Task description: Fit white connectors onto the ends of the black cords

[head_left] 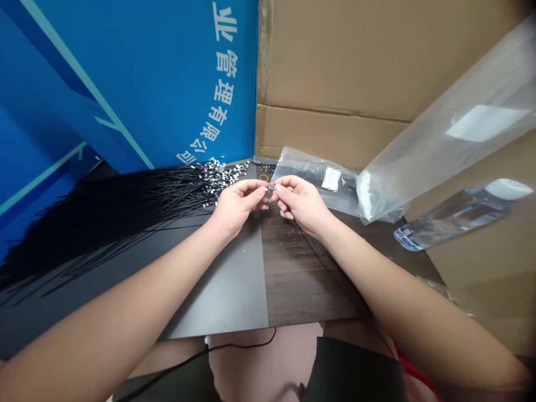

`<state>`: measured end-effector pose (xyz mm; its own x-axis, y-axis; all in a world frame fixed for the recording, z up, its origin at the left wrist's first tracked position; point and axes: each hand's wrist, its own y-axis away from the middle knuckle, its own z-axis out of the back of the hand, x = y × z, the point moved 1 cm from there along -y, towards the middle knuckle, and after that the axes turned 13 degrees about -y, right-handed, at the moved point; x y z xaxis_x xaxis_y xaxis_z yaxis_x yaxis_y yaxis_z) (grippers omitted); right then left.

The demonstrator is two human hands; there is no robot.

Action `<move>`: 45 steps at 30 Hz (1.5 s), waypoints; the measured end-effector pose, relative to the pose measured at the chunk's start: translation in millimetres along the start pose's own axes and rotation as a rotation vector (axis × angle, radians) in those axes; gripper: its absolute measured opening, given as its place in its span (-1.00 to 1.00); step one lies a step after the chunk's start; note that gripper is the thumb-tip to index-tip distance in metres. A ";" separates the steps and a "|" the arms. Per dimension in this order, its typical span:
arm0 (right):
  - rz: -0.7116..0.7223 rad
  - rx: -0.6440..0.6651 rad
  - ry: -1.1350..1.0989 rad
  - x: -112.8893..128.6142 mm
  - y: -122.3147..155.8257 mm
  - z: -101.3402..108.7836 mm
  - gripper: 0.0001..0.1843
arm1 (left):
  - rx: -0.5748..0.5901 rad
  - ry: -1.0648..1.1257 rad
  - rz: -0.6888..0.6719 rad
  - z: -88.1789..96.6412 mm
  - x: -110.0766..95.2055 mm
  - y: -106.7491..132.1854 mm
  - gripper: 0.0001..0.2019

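Over the middle of the table, my left hand [239,205] and my right hand [302,202] meet almost fingertip to fingertip. Both are closed in a pinch around the small greyish end piece [271,188] of a thin black cable [312,245]. From under my right palm the cable runs down and passes beneath my right forearm. The fingers cover most of the end piece, so its exact shape is hidden. Left of my left hand lies a large bundle of black cables [104,206], with small white end pieces [220,176] crowded at its near end.
A clear plastic bag [335,192] lies behind my right hand, next to a long rolled plastic sleeve [439,123]. Farther right is a water bottle [456,218]. A blue printed panel [138,72] and cardboard [335,61] stand behind the table [226,285]. A black cord [238,346] crosses my lap.
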<state>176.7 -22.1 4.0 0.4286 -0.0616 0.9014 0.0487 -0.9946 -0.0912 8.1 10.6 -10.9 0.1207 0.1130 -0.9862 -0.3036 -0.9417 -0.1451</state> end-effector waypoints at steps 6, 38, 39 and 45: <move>-0.055 0.022 0.005 0.0 0.9 -0.3 -0.54 | -0.028 -0.040 -0.029 -1.0 -0.3 0.2 -0.62; 0.155 0.199 0.469 3.7 -7.7 22.3 -0.83 | 0.099 -0.213 0.051 -1.8 -6.4 1.6 -0.79; 0.159 0.226 0.493 4.2 -7.4 23.1 -0.82 | 0.107 -0.224 0.053 -0.9 -6.7 1.4 -0.79; 0.196 0.265 0.555 4.7 -5.9 22.8 -0.81 | 0.140 -0.214 0.090 4.3 -6.7 1.0 -0.74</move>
<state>199.0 -14.5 -0.8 -0.0750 -0.3450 0.9356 0.2688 -0.9105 -0.3142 2.8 10.2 -4.7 -0.1104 0.1092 -0.9879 -0.4334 -0.8997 -0.0510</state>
